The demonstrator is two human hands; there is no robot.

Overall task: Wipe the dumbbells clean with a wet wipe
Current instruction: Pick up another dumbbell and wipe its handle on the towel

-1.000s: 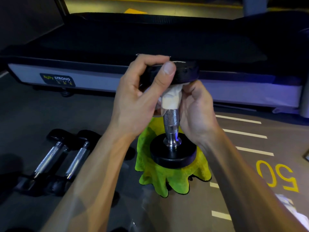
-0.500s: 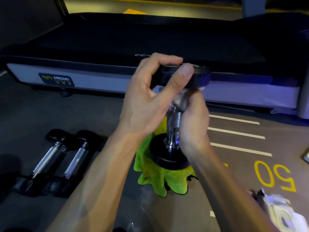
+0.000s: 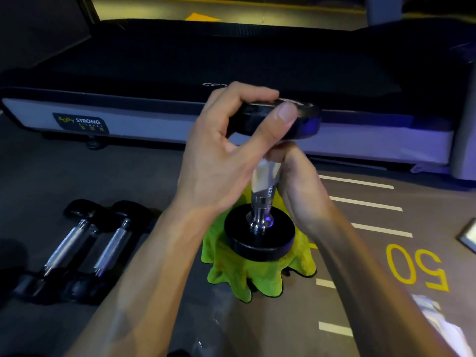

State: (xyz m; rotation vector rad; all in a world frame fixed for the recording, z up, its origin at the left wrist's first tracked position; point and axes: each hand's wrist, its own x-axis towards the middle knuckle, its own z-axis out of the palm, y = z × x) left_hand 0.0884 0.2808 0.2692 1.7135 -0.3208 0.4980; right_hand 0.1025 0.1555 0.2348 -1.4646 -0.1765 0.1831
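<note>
Upright dumbbell [image 3: 260, 228] on green cloth [image 3: 231, 274]: L hand [image 3: 219, 161] fingers gripping top plate, R hand [image 3: 298, 181] fingers round wipe [image 3: 264, 176] on handle, spare dumbbells [image 3: 85, 243] at 9 o'clock.

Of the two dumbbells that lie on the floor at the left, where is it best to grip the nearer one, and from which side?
Probably grip the right dumbbell at the middle of its silver handle, coming from above. It lies flat on the floor, so the bar is open on top, and it is thinner than the black ends, so fingers can curl round it. The other dumbbell lies close on its left, so a sideways approach looks cramped.
</note>
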